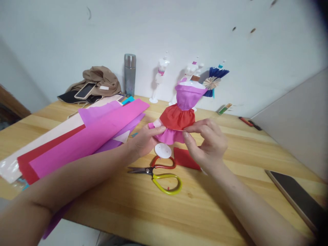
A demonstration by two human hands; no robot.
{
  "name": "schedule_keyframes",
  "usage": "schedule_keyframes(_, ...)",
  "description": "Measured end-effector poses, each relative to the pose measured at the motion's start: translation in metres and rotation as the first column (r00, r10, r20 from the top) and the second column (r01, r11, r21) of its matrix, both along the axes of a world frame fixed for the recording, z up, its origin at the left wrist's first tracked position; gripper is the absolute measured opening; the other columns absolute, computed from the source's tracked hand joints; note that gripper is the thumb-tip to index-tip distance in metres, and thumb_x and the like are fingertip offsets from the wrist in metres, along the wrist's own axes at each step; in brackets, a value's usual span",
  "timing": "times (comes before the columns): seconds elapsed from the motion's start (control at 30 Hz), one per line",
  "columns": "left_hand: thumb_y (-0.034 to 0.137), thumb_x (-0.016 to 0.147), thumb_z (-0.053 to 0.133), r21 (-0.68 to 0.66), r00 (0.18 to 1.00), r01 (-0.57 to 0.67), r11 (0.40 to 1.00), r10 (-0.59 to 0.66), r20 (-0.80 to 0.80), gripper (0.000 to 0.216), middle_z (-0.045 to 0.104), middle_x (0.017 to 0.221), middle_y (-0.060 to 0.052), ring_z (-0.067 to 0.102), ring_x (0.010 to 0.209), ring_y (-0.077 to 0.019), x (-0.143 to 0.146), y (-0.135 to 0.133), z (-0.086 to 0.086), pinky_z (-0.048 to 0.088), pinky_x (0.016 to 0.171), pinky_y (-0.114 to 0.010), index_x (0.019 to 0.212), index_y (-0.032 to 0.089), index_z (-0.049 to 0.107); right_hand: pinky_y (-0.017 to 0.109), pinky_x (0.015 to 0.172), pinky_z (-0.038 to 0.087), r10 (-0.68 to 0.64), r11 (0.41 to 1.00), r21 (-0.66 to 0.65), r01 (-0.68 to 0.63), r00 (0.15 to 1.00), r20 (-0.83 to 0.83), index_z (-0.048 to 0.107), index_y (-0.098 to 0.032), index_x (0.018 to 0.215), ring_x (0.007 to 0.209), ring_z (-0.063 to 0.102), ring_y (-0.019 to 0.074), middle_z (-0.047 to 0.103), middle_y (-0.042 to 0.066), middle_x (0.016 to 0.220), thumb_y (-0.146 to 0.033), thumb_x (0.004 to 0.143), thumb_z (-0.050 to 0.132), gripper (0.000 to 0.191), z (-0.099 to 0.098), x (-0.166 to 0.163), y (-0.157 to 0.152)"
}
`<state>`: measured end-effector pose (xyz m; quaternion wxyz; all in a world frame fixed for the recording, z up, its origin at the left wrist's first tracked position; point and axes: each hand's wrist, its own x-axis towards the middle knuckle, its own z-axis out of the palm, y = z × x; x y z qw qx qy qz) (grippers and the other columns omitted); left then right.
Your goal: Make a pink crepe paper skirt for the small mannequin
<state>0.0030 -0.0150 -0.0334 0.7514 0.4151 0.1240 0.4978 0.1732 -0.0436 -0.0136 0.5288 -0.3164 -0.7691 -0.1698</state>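
A small dress form [191, 97] wears a purple bodice, a red gathered layer and a pink layer below it; it is held tilted above the table. My left hand [146, 138] grips the pink paper skirt [169, 136] at its left side, thumb on top. With thumb and forefinger, my right hand [207, 140] pinches the lower edge of the red skirt layer [178, 118] on the right. Beneath the skirt shows the form's round white base [163, 150]. Scissors [156, 172] with one red and one yellow handle lie just below.
Pink, red, purple and white paper sheets [89, 136] lie piled at left. Behind stand a grey flask [130, 75], white dress forms [160, 75] and a blue-dressed one [217, 73]. A red paper piece [187, 159] lies under my right hand; a phone [294, 194] lies at right.
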Motion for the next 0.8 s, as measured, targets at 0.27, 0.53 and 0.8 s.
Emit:
schedule_keyframes(0.27,0.034,0.071,0.082,0.01,0.995,0.065,0.998,-0.064,-0.077,0.03,0.075,0.1,-0.007,0.066,0.108,-0.0263,-0.0033,-0.0025,-0.0015,0.048,0.095,-0.039,0.097,0.02,0.076,0.038,0.066,0.035,-0.154,0.958,0.275,0.085,0.958,0.243,0.062,-0.027,0.088,0.068,0.048,0.0193,0.057,0.0,0.073,-0.013,0.082,0.07,0.017,-0.0061,0.0032,0.0049)
schedule_keyframes(0.53,0.027,0.07,0.08,0.008,0.989,-0.021,1.0,0.022,-0.146,0.025,0.075,0.095,-0.003,0.067,0.092,-0.0209,-0.004,-0.0012,-0.0037,0.048,0.086,-0.034,0.094,0.024,0.078,0.038,0.062,0.04,-0.138,0.986,0.102,0.13,0.988,0.073,0.063,-0.027,0.087,0.067,0.052,0.0201,0.053,0.001,0.071,-0.013,0.083,0.068,0.015,-0.0047,0.0052,0.0028)
schedule_keyframes(0.8,0.032,0.067,0.083,0.036,0.993,0.037,0.999,-0.033,-0.111,0.029,0.075,0.093,-0.004,0.068,0.094,-0.0223,-0.0034,-0.002,-0.0017,0.048,0.084,-0.034,0.094,0.023,0.076,0.036,0.061,0.044,-0.041,0.999,-0.032,0.04,0.997,-0.059,0.064,-0.027,0.085,0.068,0.056,0.0187,0.055,0.0,0.071,-0.012,0.083,0.068,0.016,0.002,-0.0003,-0.0018)
